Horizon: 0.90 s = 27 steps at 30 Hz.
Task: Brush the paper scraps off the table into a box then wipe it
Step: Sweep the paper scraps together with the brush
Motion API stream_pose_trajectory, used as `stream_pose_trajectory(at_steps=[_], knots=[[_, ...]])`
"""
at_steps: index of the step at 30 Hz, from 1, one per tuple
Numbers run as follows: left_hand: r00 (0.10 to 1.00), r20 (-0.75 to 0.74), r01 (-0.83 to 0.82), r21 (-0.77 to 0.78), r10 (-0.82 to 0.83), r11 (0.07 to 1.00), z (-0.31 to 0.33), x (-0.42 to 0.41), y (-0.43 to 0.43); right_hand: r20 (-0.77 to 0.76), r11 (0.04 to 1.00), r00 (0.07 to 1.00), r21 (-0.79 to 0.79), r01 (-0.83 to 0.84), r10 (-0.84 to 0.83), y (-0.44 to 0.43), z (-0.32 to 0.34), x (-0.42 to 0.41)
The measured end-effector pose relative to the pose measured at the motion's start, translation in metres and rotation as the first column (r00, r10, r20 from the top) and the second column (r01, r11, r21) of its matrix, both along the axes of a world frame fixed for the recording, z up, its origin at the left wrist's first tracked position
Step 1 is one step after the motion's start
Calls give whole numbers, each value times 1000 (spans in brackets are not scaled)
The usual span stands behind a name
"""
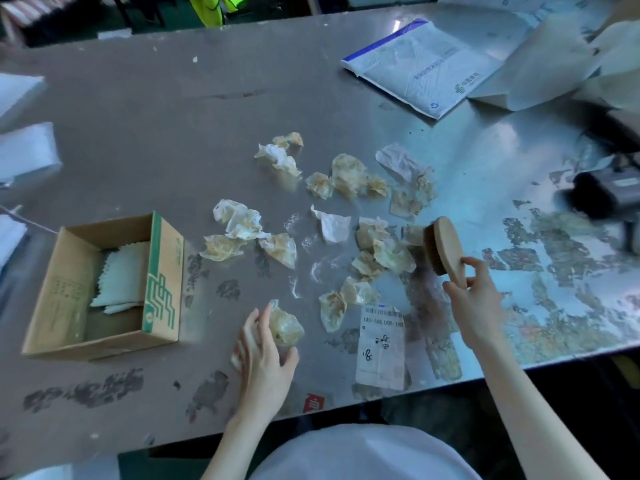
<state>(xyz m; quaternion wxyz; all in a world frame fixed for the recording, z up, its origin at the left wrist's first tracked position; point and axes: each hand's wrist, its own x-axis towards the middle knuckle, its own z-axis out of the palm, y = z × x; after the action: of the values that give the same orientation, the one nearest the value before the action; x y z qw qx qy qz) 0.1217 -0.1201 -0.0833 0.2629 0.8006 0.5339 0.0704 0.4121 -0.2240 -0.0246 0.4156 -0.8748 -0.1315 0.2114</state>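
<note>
Several crumpled yellowish paper scraps [348, 174] lie scattered over the middle of the worn grey table [156, 126]. My right hand [476, 299] holds a wooden brush [445, 245] by its lower end, bristles facing left against the scraps at the right of the pile. My left hand [263, 355] rests on the table near the front edge, fingers around one crumpled scrap [285, 325]. An open cardboard box [162, 271] with green print stands at the left, with a white cloth [119, 277] inside it.
A flat printed label [382, 344] lies near the front edge between my hands. A white and blue mailer bag [426, 67] and loose paper sheets [540, 64] sit at the back right. A dark device [602, 192] is at the right edge. White bags [24, 150] line the left side.
</note>
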Motion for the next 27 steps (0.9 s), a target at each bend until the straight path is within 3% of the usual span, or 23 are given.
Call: stream_pose_trajectory(at_steps=[6, 13, 20, 27], knots=[[999, 8, 31, -12, -31, 999, 4, 2, 0, -9, 977, 977, -18, -213, 213, 14, -8, -45], [998, -24, 51, -10, -51, 999, 3, -1, -1, -32, 885, 885, -23, -464, 464, 24, -10, -79], [998, -20, 52, -6, -52, 999, 3, -3, -2, -24, 961, 964, 87, -263, 266, 29, 13, -49], [998, -16, 55, -1, -55, 998, 3, -5, -1, -34, 990, 989, 35, -140, 141, 23, 9, -32]])
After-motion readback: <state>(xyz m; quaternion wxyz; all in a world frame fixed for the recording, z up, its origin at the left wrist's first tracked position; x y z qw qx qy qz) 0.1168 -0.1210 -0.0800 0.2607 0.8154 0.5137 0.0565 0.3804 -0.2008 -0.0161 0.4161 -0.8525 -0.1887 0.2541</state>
